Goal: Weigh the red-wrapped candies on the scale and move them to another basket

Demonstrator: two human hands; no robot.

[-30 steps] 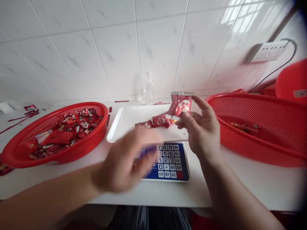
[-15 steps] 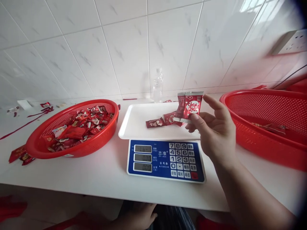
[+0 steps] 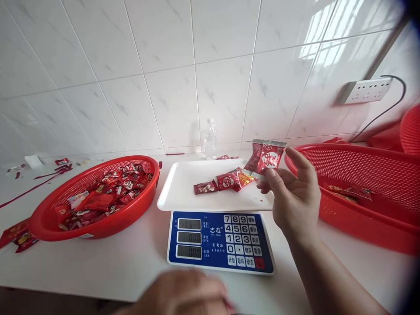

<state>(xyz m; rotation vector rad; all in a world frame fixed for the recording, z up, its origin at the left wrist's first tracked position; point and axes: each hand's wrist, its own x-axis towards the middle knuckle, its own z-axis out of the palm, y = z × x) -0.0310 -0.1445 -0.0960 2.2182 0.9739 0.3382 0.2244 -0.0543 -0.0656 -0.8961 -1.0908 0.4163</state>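
Note:
My right hand (image 3: 295, 192) pinches two small red candy packets (image 3: 269, 157) between thumb and fingers, above the right side of the white scale tray (image 3: 179, 183). On the tray lie several red candy packets (image 3: 226, 180), one with a yellow part. Low in front of the scale (image 3: 219, 240) is my left hand (image 3: 183, 293), blurred and cut off by the lower edge. A bit of red shows at its fingertips, too smeared to make out. The scale's displays face me.
A red basket (image 3: 95, 232) full of wrapped candies stands on the left, with packets beside it. On the right, another red basket (image 3: 361, 232) holds a few packets. Behind the tray stands a clear bottle (image 3: 210, 140). A power strip (image 3: 367, 91) is on the tiled wall.
My left hand has risen from below the table edge to in front of the scale. My right hand still holds the candy packets over the tray. The camera view has tilted upward.

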